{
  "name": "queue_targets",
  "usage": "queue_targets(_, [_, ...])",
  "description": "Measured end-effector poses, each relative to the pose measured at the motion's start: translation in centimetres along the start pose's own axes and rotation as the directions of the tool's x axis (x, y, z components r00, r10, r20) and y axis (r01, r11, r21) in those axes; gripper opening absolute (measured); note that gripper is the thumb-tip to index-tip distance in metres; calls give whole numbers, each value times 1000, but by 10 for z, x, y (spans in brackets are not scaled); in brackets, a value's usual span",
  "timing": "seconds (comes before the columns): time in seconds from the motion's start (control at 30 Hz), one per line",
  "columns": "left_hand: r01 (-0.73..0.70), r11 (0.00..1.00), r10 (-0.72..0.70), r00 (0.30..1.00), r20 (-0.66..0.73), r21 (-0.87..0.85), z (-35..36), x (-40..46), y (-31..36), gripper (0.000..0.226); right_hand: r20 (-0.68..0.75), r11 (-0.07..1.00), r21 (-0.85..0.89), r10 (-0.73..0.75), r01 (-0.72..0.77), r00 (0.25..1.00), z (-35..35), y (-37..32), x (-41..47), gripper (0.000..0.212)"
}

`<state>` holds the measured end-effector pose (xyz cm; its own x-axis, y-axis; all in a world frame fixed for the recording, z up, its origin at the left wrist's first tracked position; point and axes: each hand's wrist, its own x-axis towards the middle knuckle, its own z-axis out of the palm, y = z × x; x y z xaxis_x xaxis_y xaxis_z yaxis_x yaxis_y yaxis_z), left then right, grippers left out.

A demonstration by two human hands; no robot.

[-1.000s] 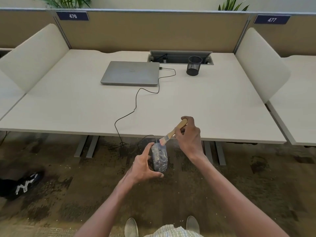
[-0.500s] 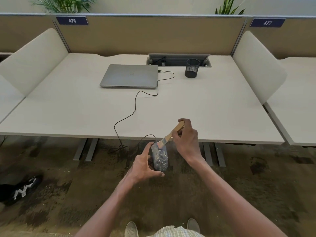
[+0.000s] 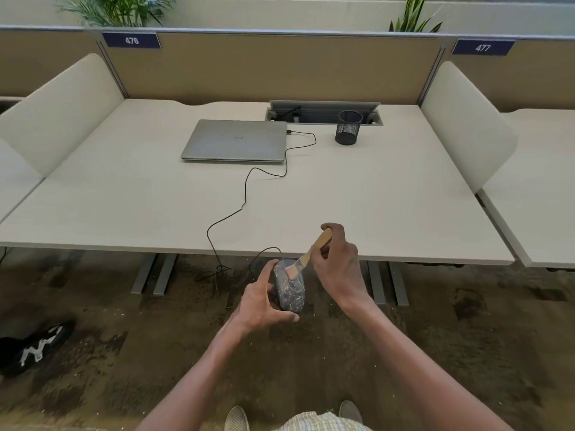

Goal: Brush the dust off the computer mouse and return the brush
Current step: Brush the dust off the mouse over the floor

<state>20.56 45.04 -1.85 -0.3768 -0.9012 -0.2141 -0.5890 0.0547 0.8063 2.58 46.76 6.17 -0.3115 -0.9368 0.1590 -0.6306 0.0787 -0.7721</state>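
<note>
A dark computer mouse [image 3: 290,289] speckled with pale dust is held in the air just in front of the desk's near edge, over the carpet. My left hand [image 3: 260,301] grips it from the left side and below. My right hand [image 3: 339,265] pinches the wooden handle of a small brush [image 3: 306,257], whose bristles rest on the top end of the mouse. The mouse's black cable [image 3: 245,194] runs up across the desk to the closed laptop [image 3: 237,140].
The cream desk [image 3: 373,194] carries a black mesh pen cup [image 3: 348,127] at the back by an open cable tray [image 3: 323,111]. Side screens stand left and right. A black shoe [image 3: 34,346] lies on the carpet at the left. My feet show at the bottom.
The brush has swept down a little, from beside the mouse's top onto its top end. Both hands stay close together; the view has tilted slightly.
</note>
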Motion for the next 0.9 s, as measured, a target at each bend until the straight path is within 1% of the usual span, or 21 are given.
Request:
queue_targets(0.1, [-1, 1000, 1, 1000, -15, 6, 1, -2, 2, 127, -17, 1000, -1, -26, 26, 1000, -2, -3, 0, 39])
queue_targets(0.2, [4, 1000, -3, 1000, -28, 9, -1, -1, 3, 128, -3, 1000, 12, -28, 28, 1000, -1, -6, 1, 39])
queue_targets(0.37, [20, 1000, -19, 999, -28, 20, -4, -3, 1, 131, -4, 998, -47, -32, 32, 999, -3, 0, 1, 40])
queue_targets(0.47, [24, 1000, -24, 999, -30, 18, -4, -3, 0, 131, -37, 1000, -13, -16, 16, 999, -4, -3, 2, 40])
queue_targets(0.57, [18, 1000, -18, 1000, -22, 11, -4, -3, 2, 131, -30, 1000, 20, 1, -1, 1000, -1, -2, 1, 39])
queue_targets(0.67, [10, 1000, -10, 1000, -17, 25, -5, -5, 3, 129, -28, 1000, -9, 17, -17, 999, -1, 2, 1, 39])
queue_targets(0.73, [10, 1000, -9, 1000, -14, 24, -5, -7, 2, 128, -51, 999, -29, 24, -25, 998, -3, 4, 2, 39])
queue_targets(0.8, [6, 1000, -6, 1000, -12, 21, -5, -7, 2, 128, -71, 999, 4, 35, -35, 997, -4, 4, 4, 38])
queue_targets(0.9, [-1, 1000, 1, 1000, -12, 8, -5, -5, 3, 128, -45, 996, 55, 72, -69, 996, -2, 5, 7, 37])
